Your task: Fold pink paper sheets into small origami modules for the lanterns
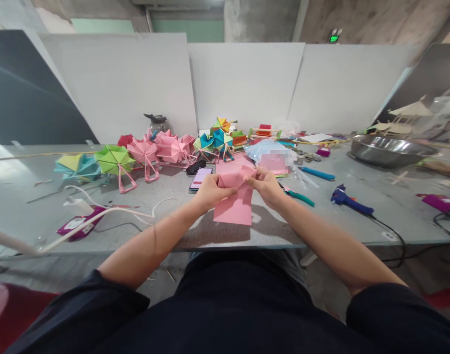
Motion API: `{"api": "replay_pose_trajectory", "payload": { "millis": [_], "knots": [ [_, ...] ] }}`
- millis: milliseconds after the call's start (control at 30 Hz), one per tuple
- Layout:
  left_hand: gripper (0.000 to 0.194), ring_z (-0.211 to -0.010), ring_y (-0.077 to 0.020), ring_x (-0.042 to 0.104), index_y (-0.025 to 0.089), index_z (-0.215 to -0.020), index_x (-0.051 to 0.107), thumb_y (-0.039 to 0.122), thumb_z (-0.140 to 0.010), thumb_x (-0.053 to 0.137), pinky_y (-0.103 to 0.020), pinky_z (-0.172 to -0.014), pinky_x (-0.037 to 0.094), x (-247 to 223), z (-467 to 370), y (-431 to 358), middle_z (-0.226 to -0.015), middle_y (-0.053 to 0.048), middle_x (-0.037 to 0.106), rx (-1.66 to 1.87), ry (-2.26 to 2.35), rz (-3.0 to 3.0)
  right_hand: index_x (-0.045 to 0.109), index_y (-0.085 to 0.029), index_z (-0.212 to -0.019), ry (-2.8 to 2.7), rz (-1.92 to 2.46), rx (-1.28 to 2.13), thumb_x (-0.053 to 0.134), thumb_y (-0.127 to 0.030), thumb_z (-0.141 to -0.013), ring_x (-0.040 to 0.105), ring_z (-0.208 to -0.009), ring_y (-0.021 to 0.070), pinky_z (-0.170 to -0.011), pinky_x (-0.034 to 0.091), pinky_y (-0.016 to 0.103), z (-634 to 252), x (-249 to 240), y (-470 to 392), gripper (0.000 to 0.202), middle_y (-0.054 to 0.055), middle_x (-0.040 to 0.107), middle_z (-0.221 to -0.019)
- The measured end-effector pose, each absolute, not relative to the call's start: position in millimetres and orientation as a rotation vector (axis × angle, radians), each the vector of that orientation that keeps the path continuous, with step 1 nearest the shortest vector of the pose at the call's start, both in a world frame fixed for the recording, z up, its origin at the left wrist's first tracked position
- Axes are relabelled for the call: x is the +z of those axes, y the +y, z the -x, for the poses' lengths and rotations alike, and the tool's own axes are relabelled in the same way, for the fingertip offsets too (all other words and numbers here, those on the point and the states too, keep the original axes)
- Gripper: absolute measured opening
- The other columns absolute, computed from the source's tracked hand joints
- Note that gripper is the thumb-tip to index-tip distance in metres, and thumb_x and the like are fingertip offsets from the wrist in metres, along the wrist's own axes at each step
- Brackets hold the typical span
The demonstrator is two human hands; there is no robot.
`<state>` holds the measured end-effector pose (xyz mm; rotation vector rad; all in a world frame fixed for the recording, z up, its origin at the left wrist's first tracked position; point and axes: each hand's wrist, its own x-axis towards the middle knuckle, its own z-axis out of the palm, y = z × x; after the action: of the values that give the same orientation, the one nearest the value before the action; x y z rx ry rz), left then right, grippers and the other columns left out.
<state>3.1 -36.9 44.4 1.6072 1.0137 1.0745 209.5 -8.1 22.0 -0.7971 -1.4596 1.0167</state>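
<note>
A sheet of pink paper [233,210] is held up over the front of the table, partly folded near its top. My left hand [214,192] pinches its left side between thumb and fingers. On the upper right, my right hand [266,186] is closed on a folded corner of the same sheet. More pink paper [232,164] lies just behind the hands. Beyond my left hand rests a phone [201,180] with its screen lit. Pliers with teal handles [300,197] lie right of my right hand.
Folded paper lanterns, green [114,158] and pink [143,151], stand at the back left. A purple power strip [80,223] and white cable lie at the left. To the right are a blue glue gun [352,200], a blue cutter [317,173] and a steel bowl [390,151].
</note>
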Motion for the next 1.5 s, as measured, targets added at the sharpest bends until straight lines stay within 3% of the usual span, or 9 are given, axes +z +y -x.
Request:
{"api": "replay_pose_trajectory", "payload": {
  "millis": [133,400,633,900,1067,1267,1500],
  "knots": [
    [0.032,-0.072,-0.0163,0.071,0.015,-0.087,0.079,0.034,-0.066,0.093,-0.026,-0.063,0.057,43,-7,-37,-0.085,-0.005,0.079,1.155,0.970,-1.526,0.078,-0.019,-0.073,-1.430,0.899,1.196,0.105,-0.061,-0.049,0.069,-0.065,0.0198,-0.063,0.057,0.033,-200,14,-12,0.055,0.005,0.079,-0.074],
    [0.023,-0.063,-0.0153,0.067,0.014,-0.075,0.074,0.026,-0.061,0.089,-0.026,-0.060,0.054,42,-9,-33,-0.072,-0.003,0.074,1.091,0.978,-1.510,0.079,-0.021,-0.074,-1.225,0.835,1.194,0.102,-0.067,-0.048,0.070,-0.067,0.0212,-0.065,0.059,0.035,-201,14,-2,0.057,0.005,0.079,-0.074],
    [0.024,-0.060,-0.0151,0.065,0.013,-0.074,0.075,0.027,-0.059,0.088,-0.025,-0.057,0.051,39,-7,-31,-0.070,-0.004,0.073,1.034,0.990,-1.509,0.065,-0.024,-0.062,-1.246,0.837,1.092,0.098,-0.072,-0.048,0.062,-0.062,0.0164,-0.062,0.055,0.032,-218,22,8,0.061,0.000,0.069,-0.064],
    [0.028,-0.059,-0.0156,0.063,0.013,-0.074,0.075,0.029,-0.056,0.088,-0.026,-0.055,0.050,37,-3,-28,-0.069,-0.005,0.072,1.014,0.993,-1.505,0.068,-0.023,-0.068,-1.411,0.852,0.983,0.092,-0.070,-0.062,0.060,-0.063,0.0156,-0.065,0.053,0.032,-225,24,10,0.052,0.000,0.069,-0.066],
    [0.025,-0.057,-0.0135,0.059,0.014,-0.069,0.073,0.030,-0.056,0.087,-0.024,-0.052,0.046,41,3,-31,-0.064,-0.002,0.068,0.931,0.954,-1.579,0.073,-0.021,-0.069,-1.551,0.867,0.944,0.094,-0.064,-0.064,0.058,-0.062,0.0158,-0.065,0.049,0.032,-234,29,10,0.048,0.001,0.068,-0.063],
    [0.022,-0.058,-0.0132,0.061,0.015,-0.070,0.074,0.027,-0.057,0.086,-0.024,-0.054,0.048,42,0,-33,-0.064,-0.001,0.069,0.879,0.929,-1.600,0.075,-0.020,-0.068,-1.788,0.926,0.807,0.089,-0.072,-0.069,0.055,-0.063,0.0155,-0.062,0.043,0.031,-236,28,10,0.054,0.001,0.069,-0.065],
    [0.039,-0.073,-0.0186,0.071,0.013,-0.094,0.080,0.026,-0.058,0.088,-0.028,-0.065,0.056,37,1,-26,-0.084,-0.004,0.078,0.865,1.010,-1.661,0.070,-0.020,-0.064,-1.740,1.016,0.764,0.084,-0.081,-0.069,0.049,-0.057,0.0139,-0.056,0.036,0.030,-236,22,19,0.063,0.001,0.063,-0.059]
  ]
}}
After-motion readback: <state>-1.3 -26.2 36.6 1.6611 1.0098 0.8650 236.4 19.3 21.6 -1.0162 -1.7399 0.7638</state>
